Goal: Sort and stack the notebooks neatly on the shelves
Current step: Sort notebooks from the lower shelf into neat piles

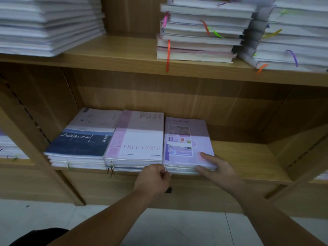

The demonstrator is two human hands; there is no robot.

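Lilac stack (188, 144) on lower shelf (248, 157), centre frame: skew risk.
Right hand (213, 167) grips its front right corner, thumb on top. Left hand (152, 176) is curled at the front edge; I cannot tell its grip. I judge an uneven push would fan the covers or shunt the touching pink stack (140, 137).

Lower shelf (248, 157) | three notebook stacks lay flat, side by side | blue stack (79, 139) 9 o'clock of pink stack (138, 139) | lilac stack (186, 144) 3 o'clock

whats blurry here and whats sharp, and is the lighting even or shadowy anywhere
Head view: upper-shelf white stacks smear with motion blur; the FREE VERSE notebook is legible; the right hand gripping the lilac notebook stack is slightly soft; light is dim, the lower shelf's back panel shadowed.
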